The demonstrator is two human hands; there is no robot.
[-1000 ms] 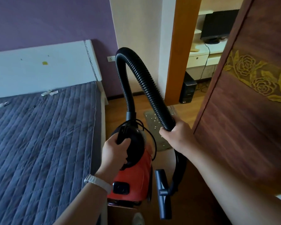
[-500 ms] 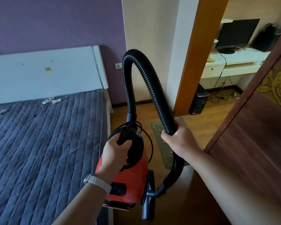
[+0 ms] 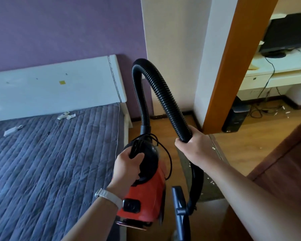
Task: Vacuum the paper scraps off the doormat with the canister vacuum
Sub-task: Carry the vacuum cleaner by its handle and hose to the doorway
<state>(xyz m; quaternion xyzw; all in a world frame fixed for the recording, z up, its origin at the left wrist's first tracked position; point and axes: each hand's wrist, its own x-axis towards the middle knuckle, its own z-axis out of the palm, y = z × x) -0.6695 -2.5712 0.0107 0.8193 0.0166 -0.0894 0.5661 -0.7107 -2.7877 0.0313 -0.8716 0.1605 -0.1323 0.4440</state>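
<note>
The left hand [image 3: 129,165], with a pale band on its wrist, is clenched round the black carry handle on top of the red canister vacuum [image 3: 146,193] and holds it up beside the near right edge of the bed [image 3: 50,162]. A thin black cord [image 3: 169,159] loops off the top of the canister. The ribbed black hose [image 3: 163,94] rises from the canister, arches over and comes down into the right hand [image 3: 196,147], whose fingers are wrapped round it. Below that hand the hose runs on to the dark floor nozzle [image 3: 180,211], near and low in the picture. The doormat [image 3: 214,190] lies on the wooden floor under the right forearm, in the doorway, with white paper scraps [image 3: 212,148] scattered on it. Farther right, a monitor [image 3: 288,32] stands on a white bench [image 3: 268,70].
</note>
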